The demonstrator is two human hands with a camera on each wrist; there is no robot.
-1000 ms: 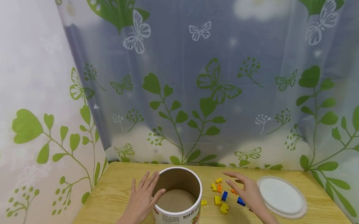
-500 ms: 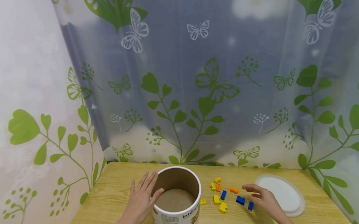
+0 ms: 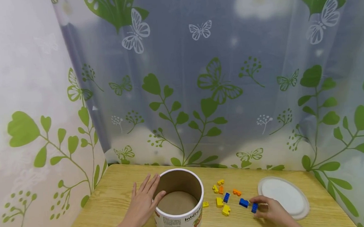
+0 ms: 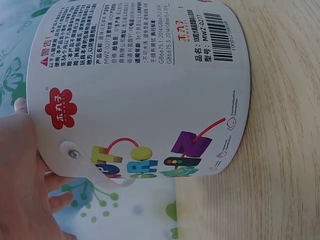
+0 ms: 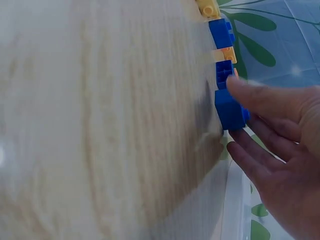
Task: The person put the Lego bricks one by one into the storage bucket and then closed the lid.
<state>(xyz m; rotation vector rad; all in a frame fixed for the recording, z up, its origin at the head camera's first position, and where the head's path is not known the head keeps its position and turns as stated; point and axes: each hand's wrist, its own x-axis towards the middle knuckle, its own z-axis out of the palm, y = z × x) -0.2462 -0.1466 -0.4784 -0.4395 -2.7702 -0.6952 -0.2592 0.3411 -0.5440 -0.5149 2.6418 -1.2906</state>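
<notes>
My left hand (image 3: 142, 202) rests against the rim of a white cardboard bucket (image 3: 171, 224), its fingers fairly straight and its thumb reaching over the edge. The bucket stands upright with its top off, and no contents show inside. In the left wrist view its printed wall (image 4: 145, 100) fills much of the picture. On the right, my right hand (image 3: 273, 210) pinches a blue toy brick (image 3: 254, 208) between thumb and fingers, at the table top. The right wrist view has the same brick (image 5: 229, 111) close up, with another blue brick (image 5: 223, 72) beside it.
Several loose toy bricks lie between bucket and right hand, among them a blue one (image 3: 243, 203), a yellow one (image 3: 226, 210) and an orange one (image 3: 237, 192). A round white lid (image 3: 283, 195) lies behind the right hand. A patterned curtain (image 3: 181, 93) hangs behind the wooden table (image 3: 120, 178).
My right hand has moved right and toward me, from over the bricks to the rightmost blue brick, and its fingers have closed about it. My left hand stays at the bucket.
</notes>
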